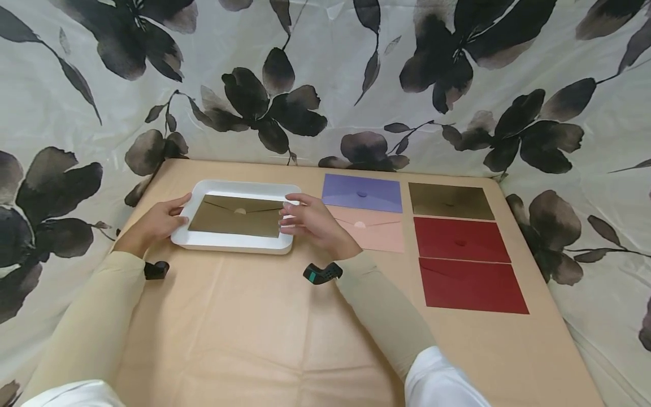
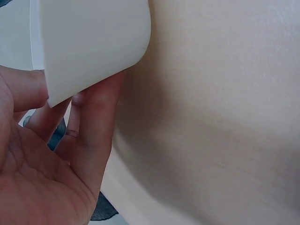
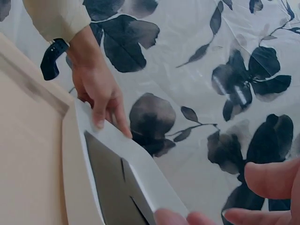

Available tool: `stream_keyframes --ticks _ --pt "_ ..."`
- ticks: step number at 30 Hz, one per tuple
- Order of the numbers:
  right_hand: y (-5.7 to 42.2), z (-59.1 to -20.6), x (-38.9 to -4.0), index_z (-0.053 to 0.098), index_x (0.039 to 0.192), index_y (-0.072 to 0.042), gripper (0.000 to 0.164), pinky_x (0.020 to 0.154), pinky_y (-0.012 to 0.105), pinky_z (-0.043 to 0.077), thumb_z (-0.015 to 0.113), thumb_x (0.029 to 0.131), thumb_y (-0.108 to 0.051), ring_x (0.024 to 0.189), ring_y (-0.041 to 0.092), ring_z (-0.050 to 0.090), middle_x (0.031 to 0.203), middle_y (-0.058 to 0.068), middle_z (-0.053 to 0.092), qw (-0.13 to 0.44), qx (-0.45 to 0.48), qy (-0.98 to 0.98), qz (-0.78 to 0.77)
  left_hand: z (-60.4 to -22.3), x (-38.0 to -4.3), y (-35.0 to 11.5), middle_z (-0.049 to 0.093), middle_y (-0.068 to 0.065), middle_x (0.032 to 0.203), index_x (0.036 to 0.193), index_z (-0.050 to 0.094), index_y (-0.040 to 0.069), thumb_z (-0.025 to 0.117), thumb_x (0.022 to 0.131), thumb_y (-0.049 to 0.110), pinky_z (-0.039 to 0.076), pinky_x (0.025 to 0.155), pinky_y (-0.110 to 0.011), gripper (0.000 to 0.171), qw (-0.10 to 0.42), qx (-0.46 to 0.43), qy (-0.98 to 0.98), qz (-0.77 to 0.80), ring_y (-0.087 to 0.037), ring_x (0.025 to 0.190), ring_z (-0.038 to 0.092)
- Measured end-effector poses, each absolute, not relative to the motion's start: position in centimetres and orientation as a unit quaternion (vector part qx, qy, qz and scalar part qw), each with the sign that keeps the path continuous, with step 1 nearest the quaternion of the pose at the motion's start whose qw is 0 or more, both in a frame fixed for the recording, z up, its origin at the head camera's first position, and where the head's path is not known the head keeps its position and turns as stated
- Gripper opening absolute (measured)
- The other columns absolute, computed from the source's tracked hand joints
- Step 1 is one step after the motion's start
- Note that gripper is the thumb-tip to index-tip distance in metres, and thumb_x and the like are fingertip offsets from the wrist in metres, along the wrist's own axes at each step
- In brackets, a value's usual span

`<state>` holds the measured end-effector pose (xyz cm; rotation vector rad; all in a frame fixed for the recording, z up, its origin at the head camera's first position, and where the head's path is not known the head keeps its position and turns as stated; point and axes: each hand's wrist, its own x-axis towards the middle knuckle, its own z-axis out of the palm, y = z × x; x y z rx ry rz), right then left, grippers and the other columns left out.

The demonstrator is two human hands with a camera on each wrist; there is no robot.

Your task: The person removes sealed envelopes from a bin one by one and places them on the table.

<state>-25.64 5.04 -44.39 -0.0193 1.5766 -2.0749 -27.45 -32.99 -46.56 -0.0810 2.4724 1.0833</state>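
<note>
A white rectangular tray (image 1: 234, 243) stands near the table's left back, with a gold envelope (image 1: 236, 220) lying inside it, flap side up. My left hand (image 1: 155, 223) grips the tray's left end. In the left wrist view its thumb is on the rim and its fingers (image 2: 96, 112) reach beneath the tray's underside (image 2: 98, 37). At the tray's right end is my right hand (image 1: 322, 226), its fingertips over the rim and the envelope's right edge. The right wrist view catches that hand's fingers (image 3: 272, 180) spread apart, nothing pinched between them.
To the right, envelopes lie in two columns: a purple one (image 1: 362, 192) above a pink one (image 1: 371, 229), then a gold one (image 1: 451, 202) above two red ones, the upper red envelope (image 1: 460, 240) and the lower red envelope (image 1: 473, 285). Floral cloth (image 1: 346, 85) surrounds the beige table (image 1: 244, 328).
</note>
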Motion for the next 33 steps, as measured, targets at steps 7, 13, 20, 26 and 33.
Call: stream_keyframes --ticks 7,13,20,26,33 --pt "2.6 -44.2 -26.2 0.033 0.161 -0.009 0.057 0.118 0.056 0.044 0.051 0.110 -0.027 0.145 0.049 0.044 0.162 0.017 0.038 0.265 0.017 0.601 -0.754 -46.5 -27.6 -33.2 0.021 -0.038 0.165 0.166 0.001 0.019 0.043 0.107 0.003 0.056 0.100 -0.046 0.074 0.215 -0.029 0.897 0.386 -0.053 0.147 0.038" --pt "0.8 -44.4 -26.7 0.026 0.165 -0.012 0.066 0.127 0.068 0.018 0.047 0.110 -0.042 0.163 0.039 0.013 0.174 0.009 0.020 0.260 0.058 0.605 -0.750 -46.6 -27.6 -33.2 0.021 -0.037 0.166 0.166 0.002 0.020 0.044 0.107 0.004 0.053 0.105 -0.054 0.073 0.213 -0.026 0.897 0.386 -0.054 0.148 0.038" --pt "0.5 -44.6 -27.4 0.022 0.166 -0.014 0.071 0.125 0.073 0.011 0.053 0.107 -0.040 0.165 0.037 0.001 0.177 0.006 0.009 0.277 0.116 0.535 -0.790 -46.8 -27.7 -32.9 0.021 -0.035 0.167 0.166 0.003 0.020 0.043 0.107 0.004 0.049 0.109 -0.059 0.073 0.214 -0.033 0.893 0.394 -0.053 0.149 0.036" --pt "1.1 -43.7 -27.8 0.026 0.165 -0.011 0.072 0.126 0.062 0.029 0.060 0.103 -0.022 0.163 0.045 0.002 0.178 0.004 0.004 0.289 0.113 0.564 -0.766 -46.7 -28.0 -32.5 0.019 -0.034 0.168 0.166 0.003 0.021 0.044 0.107 0.004 0.038 0.116 -0.064 0.073 0.215 -0.044 0.891 0.398 -0.054 0.154 0.028" --pt "0.0 -44.0 -28.2 0.029 0.165 -0.017 0.074 0.106 0.048 0.050 0.061 0.099 -0.011 0.139 0.026 0.046 0.164 0.007 0.039 0.251 0.077 0.629 -0.732 -46.7 -27.8 -32.9 0.019 -0.035 0.167 0.166 0.004 0.021 0.044 0.107 0.002 0.037 0.116 -0.065 0.074 0.212 -0.052 0.890 0.401 -0.055 0.153 0.030"
